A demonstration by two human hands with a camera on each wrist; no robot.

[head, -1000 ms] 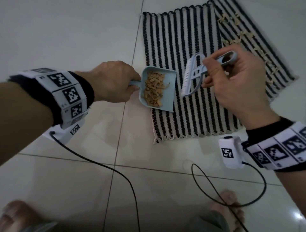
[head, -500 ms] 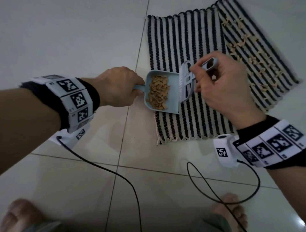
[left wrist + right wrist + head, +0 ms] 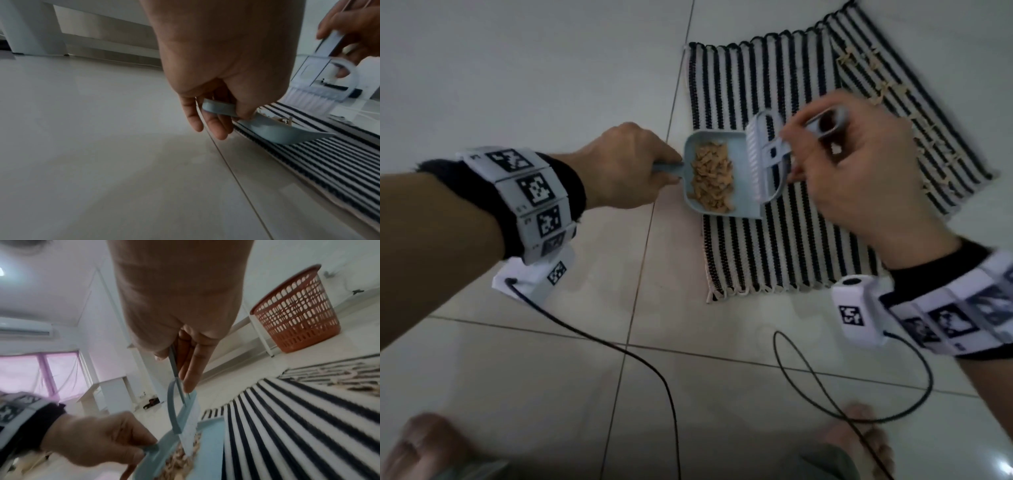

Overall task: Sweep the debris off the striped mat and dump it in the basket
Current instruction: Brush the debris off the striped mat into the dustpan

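Pale glossy floor tiles with thin dark grout lines fill most of the head view. In the right wrist view, white walls meet a white ceiling, an air conditioner hangs at the left edge, and a window glows pink below it. A white furniture leg stands at the upper left of the left wrist view.

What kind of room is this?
Probably a room in a home: a tiled floor with a striped mat, an orange plastic basket by the wall, a curtained window and a wall air conditioner.
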